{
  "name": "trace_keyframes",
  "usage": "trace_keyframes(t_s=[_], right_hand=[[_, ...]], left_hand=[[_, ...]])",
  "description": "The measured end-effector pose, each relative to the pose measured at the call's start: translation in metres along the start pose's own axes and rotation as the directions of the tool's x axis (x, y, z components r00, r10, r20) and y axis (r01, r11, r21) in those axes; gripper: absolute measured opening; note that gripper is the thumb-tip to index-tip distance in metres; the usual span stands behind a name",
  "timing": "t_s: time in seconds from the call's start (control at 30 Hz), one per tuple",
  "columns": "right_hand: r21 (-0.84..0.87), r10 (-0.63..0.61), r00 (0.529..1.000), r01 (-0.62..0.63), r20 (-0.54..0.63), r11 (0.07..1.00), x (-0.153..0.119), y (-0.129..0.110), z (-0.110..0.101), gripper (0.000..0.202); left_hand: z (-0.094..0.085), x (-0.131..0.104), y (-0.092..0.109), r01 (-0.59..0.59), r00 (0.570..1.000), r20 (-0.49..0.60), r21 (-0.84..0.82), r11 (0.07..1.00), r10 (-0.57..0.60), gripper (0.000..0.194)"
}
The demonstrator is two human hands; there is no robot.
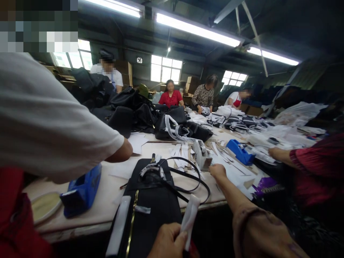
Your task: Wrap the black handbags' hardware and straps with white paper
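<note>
A black backpack [161, 204] with a gold zipper lies before me on the near table edge, its top handle wrapped in clear film. Low in the head view, my left hand [169, 238] is closed, pinching a white wrapping strip [191, 215] that stands up at the bag's right side. Another white strip [118, 225] runs along its left side, and a short bit of clear tape [142, 209] sticks to the front. My right hand [219, 172] reaches forward with fingers closed at the front end of a grey tape dispenser [199, 152]; anything between them is too small to see.
Blue tape dispensers stand left [84, 190] and right [239, 151]. White paper strips [182, 154] lie around the grey one. Black bags [134, 107] pile up behind. A co-worker's white sleeve [53, 125] crosses close on the left; another's red sleeve [317, 161] is at right.
</note>
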State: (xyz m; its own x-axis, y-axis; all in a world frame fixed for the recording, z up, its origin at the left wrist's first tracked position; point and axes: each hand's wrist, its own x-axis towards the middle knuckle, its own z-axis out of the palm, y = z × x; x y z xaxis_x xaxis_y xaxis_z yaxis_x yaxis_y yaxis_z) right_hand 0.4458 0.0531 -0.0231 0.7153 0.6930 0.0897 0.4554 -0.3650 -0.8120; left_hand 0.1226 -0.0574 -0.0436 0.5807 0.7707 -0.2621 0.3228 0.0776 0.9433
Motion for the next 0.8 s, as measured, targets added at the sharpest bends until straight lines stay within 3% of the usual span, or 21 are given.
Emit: trace_keyframes(t_s=[0.1, 0.2, 0.23, 0.33, 0.4, 0.47, 0.53, 0.63, 0.8], right_hand=[[0.118, -0.031, 0.998, 0.024, 0.052, 0.993, -0.032, -0.009, -0.017, 0.031], [0.244, -0.109, 0.981, 0.067, 0.159, 0.967, -0.102, -0.022, -0.036, 0.035], [0.274, -0.142, 0.962, 0.075, 0.233, 0.959, -0.130, -0.027, -0.042, 0.036], [0.238, -0.236, 0.812, 0.124, 0.534, 0.963, -0.210, -0.038, -0.047, 0.034], [0.145, -0.191, 0.810, 0.132, 0.554, 0.981, -0.245, -0.037, -0.041, 0.035], [0.043, -0.132, 0.856, 0.128, 0.500, 0.991, -0.261, -0.031, -0.033, 0.035], [-0.024, -0.103, 0.885, 0.127, 0.454, 0.992, -0.263, -0.024, -0.027, 0.034], [-0.036, -0.085, 0.885, 0.114, 0.458, 0.993, -0.258, -0.018, -0.025, 0.033], [0.022, -0.083, 0.882, 0.082, 0.464, 0.996, -0.257, -0.020, -0.024, 0.033]], left_hand=[[0.006, -0.009, 0.010, 0.049, 0.999, -0.021, -0.016, 0.999, -0.050, 0.031], [0.008, -0.013, 0.013, 0.004, 0.999, -0.038, 0.019, 1.000, -0.003, 0.032], [0.008, -0.013, 0.013, -0.044, 0.998, -0.035, 0.047, 0.998, 0.046, 0.032], [0.008, -0.015, 0.014, -0.197, 0.980, 0.015, 0.139, 0.970, 0.197, 0.035], [0.008, -0.018, 0.014, -0.289, 0.957, 0.054, 0.218, 0.932, 0.284, 0.033], [0.008, -0.022, 0.014, -0.334, 0.940, 0.042, 0.308, 0.891, 0.338, 0.029], [0.010, -0.025, 0.012, -0.317, 0.940, 0.008, 0.399, 0.860, 0.342, 0.038], [0.010, -0.029, 0.008, -0.319, 0.939, 0.036, 0.458, 0.830, 0.342, 0.062], [0.007, -0.031, 0.005, -0.469, 0.879, 0.121, 0.391, 0.792, 0.461, 0.057]])
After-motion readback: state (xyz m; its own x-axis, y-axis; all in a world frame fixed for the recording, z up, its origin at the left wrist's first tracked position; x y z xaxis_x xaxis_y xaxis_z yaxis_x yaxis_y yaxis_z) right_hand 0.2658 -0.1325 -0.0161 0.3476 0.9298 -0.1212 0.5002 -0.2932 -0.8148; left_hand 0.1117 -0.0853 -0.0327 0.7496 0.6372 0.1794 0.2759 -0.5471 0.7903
